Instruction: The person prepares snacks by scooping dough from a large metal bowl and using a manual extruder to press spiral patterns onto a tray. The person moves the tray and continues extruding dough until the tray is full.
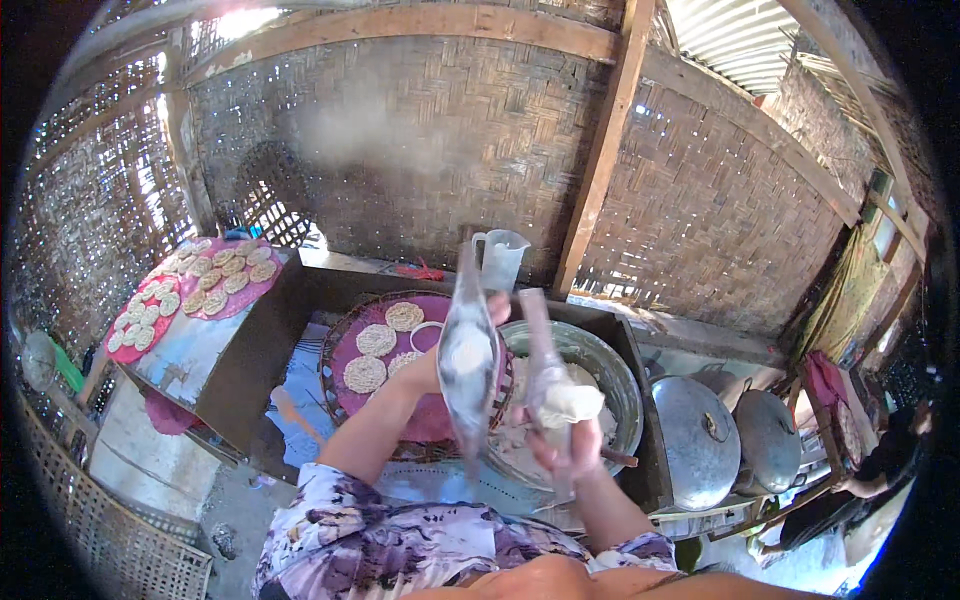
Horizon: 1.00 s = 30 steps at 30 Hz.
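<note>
My left hand [426,370] is wrapped round a long, narrow, pointed grey holder [466,405] with a hollow in its middle, where some white dough [470,350] sits. In my right hand [586,447] is a second long, pale piece [540,335], blurred, with a lump of white dough [571,403] on it. Both pieces stand tilted and apart above a large metal basin [632,410] holding white dough or flour. A wooden handle [619,457] sticks out at the basin's right side. Beside my left forearm lies a round tray [335,345] with coiled noodle-like discs [365,374] and a white ring [427,336].
Behind the basin stands a clear measuring jug [503,258]. Lidded metal pots [695,440] are at the right, and a person [865,485] in dark clothing is beyond them. Discs on pink sheets [217,300] cover a raised surface at the left. A woven wall [400,150] closes the back.
</note>
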{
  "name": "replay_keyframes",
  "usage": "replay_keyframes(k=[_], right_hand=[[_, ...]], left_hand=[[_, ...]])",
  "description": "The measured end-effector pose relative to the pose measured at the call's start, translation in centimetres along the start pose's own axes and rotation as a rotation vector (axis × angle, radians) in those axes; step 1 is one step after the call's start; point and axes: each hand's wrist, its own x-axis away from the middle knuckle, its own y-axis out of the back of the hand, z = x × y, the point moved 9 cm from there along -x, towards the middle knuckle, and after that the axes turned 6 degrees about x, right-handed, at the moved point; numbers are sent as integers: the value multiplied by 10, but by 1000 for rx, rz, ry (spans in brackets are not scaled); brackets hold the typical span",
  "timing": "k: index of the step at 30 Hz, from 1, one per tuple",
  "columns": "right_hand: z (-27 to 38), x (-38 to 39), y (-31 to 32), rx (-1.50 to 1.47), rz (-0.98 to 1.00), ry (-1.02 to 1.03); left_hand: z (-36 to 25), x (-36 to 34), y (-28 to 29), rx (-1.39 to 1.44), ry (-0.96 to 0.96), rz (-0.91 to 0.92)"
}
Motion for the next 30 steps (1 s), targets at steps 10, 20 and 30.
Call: replay_keyframes(k=[10, 20, 30], right_hand=[[68, -44, -52, 1565, -383, 325], [26, -71, -95, 2203, -210, 404], [10, -133, 11, 1156, -217, -168]], left_hand=[[27, 46, 36, -51, 354, -83], [-11, 46, 42, -704, 95, -22], [22, 51, 94, -741, 182, -174]])
